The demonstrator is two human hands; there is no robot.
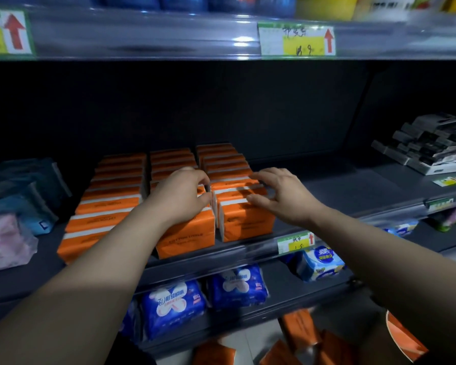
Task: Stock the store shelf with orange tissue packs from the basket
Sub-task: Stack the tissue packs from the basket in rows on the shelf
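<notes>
Left hand fingers were curled on a front tissue pack, right hand fingers spread empty at 3 o'clock; overpushed, the pack could be toppled.

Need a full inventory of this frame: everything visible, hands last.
orange packs: three rows, orange, middle shelf
loose packs: several, orange, low down below the shelves
blue packs: at least two, blue-white, lower shelf
pale pack: one, light blue-white, lower shelf right
soft packs: several, blue and pink, middle shelf left
boxes: a stack, black-white, middle shelf right
price tags: several, green-yellow with red arrows, shelf edges
left hand: grips the middle row's front
right hand: fingertips on the right row
</notes>
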